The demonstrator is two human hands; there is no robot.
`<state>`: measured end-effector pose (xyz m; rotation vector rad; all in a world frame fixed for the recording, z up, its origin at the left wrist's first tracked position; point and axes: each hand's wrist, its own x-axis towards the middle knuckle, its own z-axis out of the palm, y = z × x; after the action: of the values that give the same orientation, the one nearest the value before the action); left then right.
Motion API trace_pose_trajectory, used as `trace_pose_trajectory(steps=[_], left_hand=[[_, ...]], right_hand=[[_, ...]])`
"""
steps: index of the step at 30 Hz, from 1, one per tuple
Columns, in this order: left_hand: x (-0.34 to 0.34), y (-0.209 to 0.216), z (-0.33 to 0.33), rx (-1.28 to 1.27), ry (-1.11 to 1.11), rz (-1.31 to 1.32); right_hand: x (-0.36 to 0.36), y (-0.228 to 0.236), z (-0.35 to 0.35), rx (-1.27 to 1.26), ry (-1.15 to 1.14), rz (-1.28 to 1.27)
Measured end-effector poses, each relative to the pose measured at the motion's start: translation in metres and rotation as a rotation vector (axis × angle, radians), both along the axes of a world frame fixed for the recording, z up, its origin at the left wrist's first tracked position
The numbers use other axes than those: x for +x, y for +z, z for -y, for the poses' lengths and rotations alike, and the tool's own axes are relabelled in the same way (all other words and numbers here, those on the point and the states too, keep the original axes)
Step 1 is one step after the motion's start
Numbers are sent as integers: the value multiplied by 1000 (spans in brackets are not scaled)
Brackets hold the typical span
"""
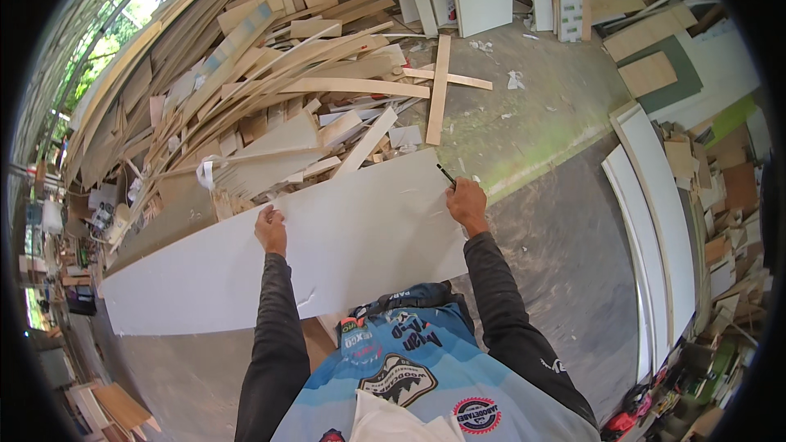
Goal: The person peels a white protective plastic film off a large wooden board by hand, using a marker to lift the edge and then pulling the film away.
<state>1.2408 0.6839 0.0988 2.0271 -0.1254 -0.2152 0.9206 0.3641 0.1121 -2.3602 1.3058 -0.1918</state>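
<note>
the right hand (468, 205) pinches 1 slim black pen-shaped stick (444, 172) over a long white flat board (360, 229). the left hand (271, 231) curls by its far edge; whether gripping, i cannot tell.

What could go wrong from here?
1. Scrap wood lies close along the white board's far edge; it could scuff the board or scrape the left hand.
2. The dark pen or pencil in the right hand might leave a stray mark on that pale face.
</note>
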Motion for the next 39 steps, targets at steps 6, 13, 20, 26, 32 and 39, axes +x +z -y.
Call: trace_pose_trajectory(steps=[6,13,20,26,32,39], left_hand=[[-70,23,22,16,-228,163],[-137,60,103,-70,-695,122],[-168,44,181,200,-973,426],[-160,20,218,431,-1193,685],[-143,7,224,337,-1247,798],[-145,4,218,279,-1342,991]], right_hand=[[21,5,6,206,74,182],[64,90,-10,768,176,647],[49,69,-9,54,60,538],[-72,-28,-11,79,-325,488],[-203,-79,-66,276,-774,460],[-257,-124,-149,373,-1073,557]])
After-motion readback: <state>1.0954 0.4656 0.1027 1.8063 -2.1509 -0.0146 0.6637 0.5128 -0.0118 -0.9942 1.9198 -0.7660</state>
